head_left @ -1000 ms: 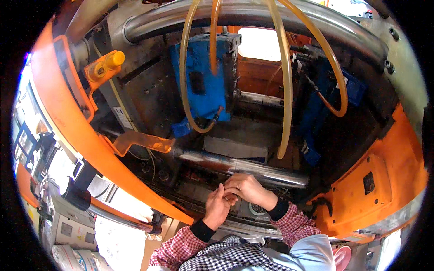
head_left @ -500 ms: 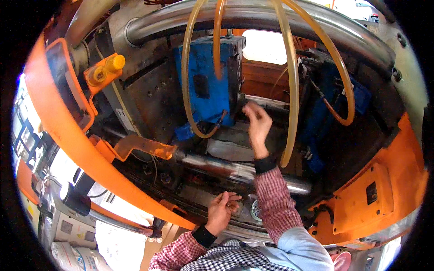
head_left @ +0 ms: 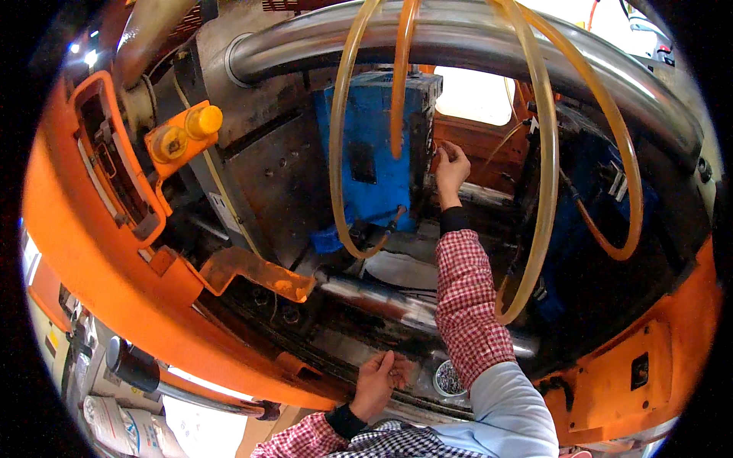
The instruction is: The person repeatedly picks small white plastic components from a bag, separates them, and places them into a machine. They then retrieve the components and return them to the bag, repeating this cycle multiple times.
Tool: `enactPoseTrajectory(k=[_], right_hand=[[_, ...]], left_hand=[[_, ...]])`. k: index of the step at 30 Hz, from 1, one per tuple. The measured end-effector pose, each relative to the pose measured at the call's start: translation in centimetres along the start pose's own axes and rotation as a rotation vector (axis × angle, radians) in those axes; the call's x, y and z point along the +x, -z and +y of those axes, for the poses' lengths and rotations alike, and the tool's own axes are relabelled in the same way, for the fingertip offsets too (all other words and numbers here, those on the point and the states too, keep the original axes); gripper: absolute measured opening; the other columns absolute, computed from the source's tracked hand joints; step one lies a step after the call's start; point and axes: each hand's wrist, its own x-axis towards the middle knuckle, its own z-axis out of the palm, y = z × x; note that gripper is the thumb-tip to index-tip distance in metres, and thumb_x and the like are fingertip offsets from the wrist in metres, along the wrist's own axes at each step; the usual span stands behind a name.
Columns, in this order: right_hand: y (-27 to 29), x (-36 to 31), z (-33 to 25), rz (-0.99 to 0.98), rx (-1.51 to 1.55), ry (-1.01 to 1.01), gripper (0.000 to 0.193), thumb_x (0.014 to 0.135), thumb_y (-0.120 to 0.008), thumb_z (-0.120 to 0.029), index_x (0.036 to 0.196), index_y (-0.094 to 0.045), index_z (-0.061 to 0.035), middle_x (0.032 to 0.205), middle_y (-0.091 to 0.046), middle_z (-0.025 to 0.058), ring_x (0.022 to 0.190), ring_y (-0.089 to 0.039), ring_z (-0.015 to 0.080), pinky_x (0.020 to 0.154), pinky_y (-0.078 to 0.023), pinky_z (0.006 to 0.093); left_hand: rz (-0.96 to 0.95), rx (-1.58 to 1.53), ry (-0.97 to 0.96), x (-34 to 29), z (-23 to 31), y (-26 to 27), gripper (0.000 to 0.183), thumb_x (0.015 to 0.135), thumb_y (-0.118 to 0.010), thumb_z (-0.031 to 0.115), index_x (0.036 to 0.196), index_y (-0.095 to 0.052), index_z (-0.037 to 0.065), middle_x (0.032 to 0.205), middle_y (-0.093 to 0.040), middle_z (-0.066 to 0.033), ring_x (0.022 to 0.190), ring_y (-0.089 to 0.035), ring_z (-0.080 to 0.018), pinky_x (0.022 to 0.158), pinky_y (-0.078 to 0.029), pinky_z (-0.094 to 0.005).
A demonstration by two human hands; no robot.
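Note:
My right hand (head_left: 452, 172) reaches up to the right-hand face of a blue mould block (head_left: 370, 172), its thumb and fingertips pinched close to that face. Whatever is between the fingertips is too small to make out. Lower down, my left hand (head_left: 376, 385) is held with fingers curled in and thumb raised; its palm is hidden, so I cannot make out what it holds. Beside it, to the right, sits a small round bowl (head_left: 449, 379) of tiny shiny pieces. A second blue mould half (head_left: 584, 202) stands in shadow on the right.
Translucent yellowish hoses (head_left: 544, 153) hang in front of the mould area. A thick steel bar (head_left: 458, 38) crosses above, and a lower bar (head_left: 389, 300) passes under my right forearm. An orange bracket (head_left: 259, 272) juts in from the left, joined to the orange machine frame (head_left: 153, 305).
My right hand has moved a little up and right, closer to the mould's face. The left hand's fingers look more curled. The view has shifted, bringing the bowl into fuller sight.

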Motion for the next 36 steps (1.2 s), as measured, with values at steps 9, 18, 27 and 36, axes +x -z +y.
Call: enactPoseTrajectory(k=[9, 18, 27, 36], right_hand=[[-0.7, 0.2, -3.0, -0.142, -0.201, 0.053, 0.047, 0.079, -0.061, 0.0, 0.125, -0.05, 0.0007, 0.099, -0.063, 0.0197, 0.093, -0.06, 0.0345, 0.08, -0.046, 0.0405], [-1.9, 1.2, -1.8, -0.121, -0.482, 0.271, 0.053, 0.077, -0.059, 0.002, 0.128, -0.046, 0.0007, 0.083, -0.06, 0.0239, 0.08, -0.059, 0.0381, 0.07, -0.047, 0.0444], [-2.0, -1.0, -3.7, -0.144, -0.142, -0.05, 0.056, 0.075, -0.05, 0.01, 0.131, -0.041, 0.0056, 0.107, -0.063, 0.0219, 0.085, -0.063, 0.033, 0.077, -0.048, 0.0353], [2.1, -0.9, -2.4, -0.26, 0.243, -0.086, 0.05, 0.078, -0.047, 0.005, 0.127, -0.04, 0.0101, 0.123, -0.054, 0.0225, 0.114, -0.052, 0.0324, 0.095, -0.04, 0.035]], left_hand=[[-0.013, 0.044, -0.029, 0.0, 0.4, -0.1, 0.03, 0.098, -0.043, 0.027, 0.098, -0.054, -0.001, 0.085, -0.065, -0.0104, 0.061, -0.057, -0.0138, 0.053, -0.044, -0.0258], [0.003, 0.055, -0.019, 0.0, 0.6, -0.4, 0.029, 0.098, -0.043, 0.026, 0.098, -0.054, -0.001, 0.084, -0.065, -0.0111, 0.062, -0.058, -0.0139, 0.052, -0.044, -0.025], [0.013, 0.096, 0.01, -0.3, 1.0, -0.4, 0.03, 0.098, -0.043, 0.027, 0.098, -0.055, 0.0, 0.084, -0.065, -0.0093, 0.062, -0.057, -0.0127, 0.053, -0.044, -0.0251], [0.13, 0.178, -0.013, 0.1, 0.7, -1.5, 0.038, 0.096, -0.046, 0.037, 0.093, -0.06, 0.001, 0.064, -0.053, -0.0006, 0.05, -0.044, -0.0076, 0.044, -0.033, -0.0215]])
